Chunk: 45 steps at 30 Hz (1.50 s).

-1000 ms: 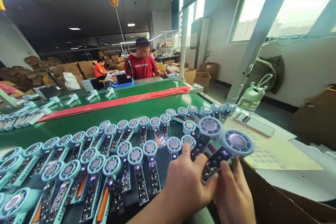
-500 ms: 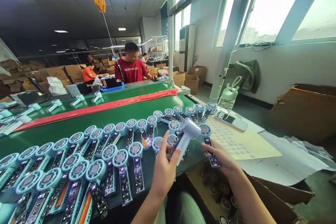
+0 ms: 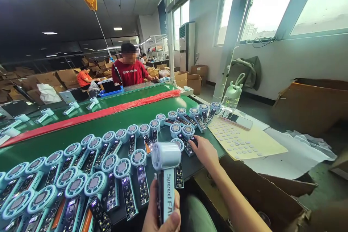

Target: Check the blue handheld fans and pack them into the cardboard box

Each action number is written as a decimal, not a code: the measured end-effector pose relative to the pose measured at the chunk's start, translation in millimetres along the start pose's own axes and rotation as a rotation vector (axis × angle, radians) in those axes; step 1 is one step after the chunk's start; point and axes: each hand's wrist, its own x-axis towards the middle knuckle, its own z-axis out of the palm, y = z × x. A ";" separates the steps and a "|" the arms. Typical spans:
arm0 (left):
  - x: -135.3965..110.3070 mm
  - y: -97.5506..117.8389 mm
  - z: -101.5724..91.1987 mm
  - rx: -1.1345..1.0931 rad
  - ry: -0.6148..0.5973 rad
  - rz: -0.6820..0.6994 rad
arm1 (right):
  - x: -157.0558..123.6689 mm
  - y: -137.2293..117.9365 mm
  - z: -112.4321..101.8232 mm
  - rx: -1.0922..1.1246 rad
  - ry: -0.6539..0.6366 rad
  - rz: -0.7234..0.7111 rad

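My left hand [image 3: 165, 210] is wrapped round the pale blue handle of a handheld fan [image 3: 169, 183]. That fan stands upright close to me, its round head on top and "Speed FA" lettering showing on the handle. My right hand [image 3: 206, 151] has its fingertips closed on the dark handle of another handheld fan [image 3: 188, 130], which lies on the green belt beside a similar fan [image 3: 175, 128]. Several more open-handled fans [image 3: 122, 168] with bare circuit boards lie in rows to the left, some with lit digits or orange parts showing.
A yellow sheet of round stickers [image 3: 239, 141], a phone [image 3: 236, 119] and a green-capped bottle [image 3: 232, 94] are on the right. Below stands an open cardboard box [image 3: 261, 188]. A red strip [image 3: 108, 113] divides the belt. A person in red [image 3: 130, 72] sits across it.
My left hand has brought its fan nearer and turned it upright, lettering facing me. My right hand has moved left with its fan, which now lies among the others. The view has shifted slightly.
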 end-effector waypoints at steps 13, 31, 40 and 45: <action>15.0 -24.9 18.2 -0.028 -0.012 0.003 | -20.2 89.9 -77.5 -0.031 0.374 0.230; 2.9 -23.8 17.2 0.221 0.039 0.032 | 22.9 110.8 -56.5 -0.586 0.210 -0.028; 3.5 -23.0 14.4 0.207 0.034 0.070 | 22.5 101.0 -56.0 -0.582 0.214 0.046; 5.4 -24.3 8.5 0.225 0.051 0.049 | 31.0 83.1 -70.4 -0.365 0.209 0.165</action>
